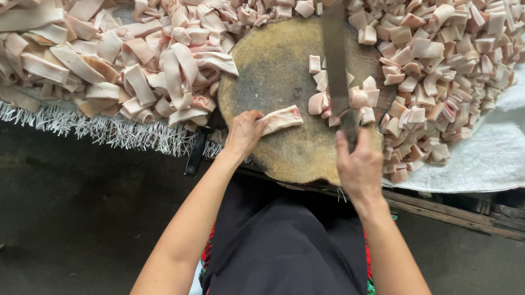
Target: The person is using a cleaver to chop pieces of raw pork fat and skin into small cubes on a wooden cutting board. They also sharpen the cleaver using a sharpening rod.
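A round wooden chopping block (273, 74) sits in front of me. My left hand (244, 134) presses a pale pink strip of pork skin (282, 118) onto the block near its front edge. My right hand (359, 164) grips the handle of a long cleaver (336, 55), whose blade points away from me across the block. A few cut squares (351, 98) lie around the blade on the block's right side.
A heap of long uncut strips (74, 25) fills the left. A heap of cut squares (440, 49) lies on the right, on a white woven sack (509, 148) with a frayed front edge. Wooden planks (458, 213) carry it all. Below lie a dark apron and a concrete floor.
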